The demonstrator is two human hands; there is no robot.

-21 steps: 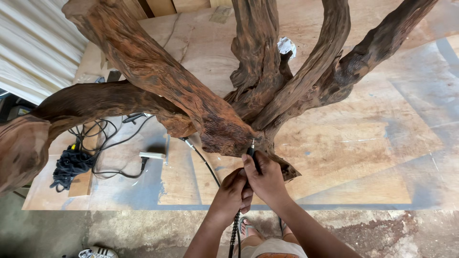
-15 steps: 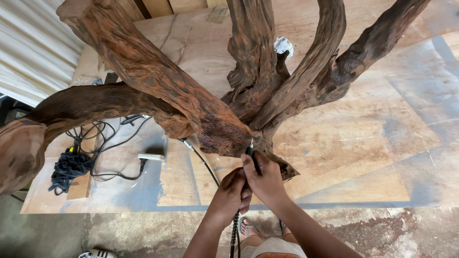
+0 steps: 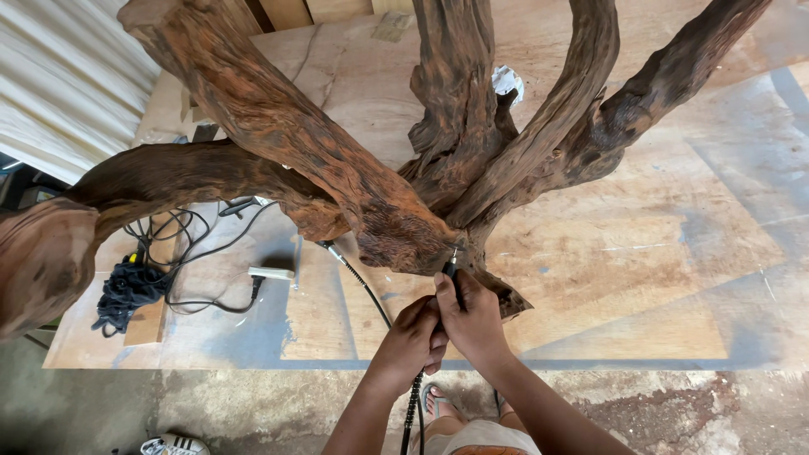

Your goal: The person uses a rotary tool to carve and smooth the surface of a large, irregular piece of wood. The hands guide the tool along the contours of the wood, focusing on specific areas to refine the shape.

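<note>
A large gnarled reddish-brown tree root (image 3: 362, 185) with several thick branches stands on plywood sheets. Both my hands grip a slim black rotary tool handpiece (image 3: 452, 276) whose small tip touches the underside of the root's central mass. My left hand (image 3: 410, 341) wraps the lower part of the handpiece, and my right hand (image 3: 474, 320) holds it just above, fingers closed around it. A black flexible shaft (image 3: 411, 413) hangs down from the tool between my forearms.
Plywood floor sheets (image 3: 640, 278) lie under the root. A tangle of black cable (image 3: 131, 286) and a small white plug block (image 3: 271, 273) sit at left. A second black hose (image 3: 358, 282) runs under the root. Corrugated wall (image 3: 59, 93) at left; my sandalled foot (image 3: 434, 403) below.
The view has shifted slightly, so the root sits a little lower and nearer in frame. My hands keep the same grip, with the tool tip on the same spot.
</note>
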